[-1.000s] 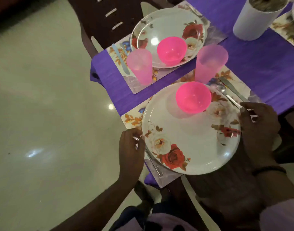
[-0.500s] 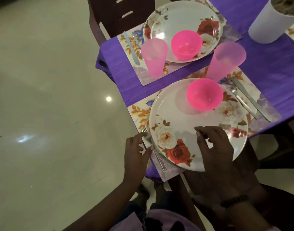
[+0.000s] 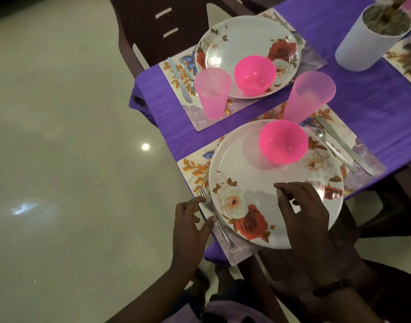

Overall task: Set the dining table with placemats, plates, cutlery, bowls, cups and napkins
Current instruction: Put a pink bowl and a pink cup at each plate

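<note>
The left hand (image 3: 190,226) reaches in from the lower edge and pinches the silver metal fork (image 3: 217,222) between thumb and fingertips, just beside the near-left rim of the round white plate with red and cream roses (image 3: 251,183); the wrist is bent slightly inward and the forearm runs down towards the person's body. The right hand (image 3: 304,213), a dark beaded band at its wrist, hovers over the near part of the same plate with fingers loosely curled and grasping nothing; whether the fingertips touch the plate surface cannot be told. The fork lies slantwise along the plate's left edge, tines pointing away from the person, resting on the rectangular floral placemat (image 3: 193,169) under the plate. On the far part of the plate stands a bright pink plastic bowl (image 3: 282,142), upright. Just beyond the plate is a tall translucent pink plastic cup (image 3: 308,96). To the right of the plate, on the same mat, a steel spoon (image 3: 332,148) and a steel table knife (image 3: 344,145) lie side by side. Farther from the plate, a second floral placemat (image 3: 311,59) carries a second rose-patterned plate (image 3: 246,40) with a second pink bowl (image 3: 254,74), a second pink cup (image 3: 212,92) and a pale-handled knife (image 3: 180,78). All of it rests on the worktop's purple cloth (image 3: 367,89), where a white cylindrical pot (image 3: 370,40) stands far right of the plate.
</note>
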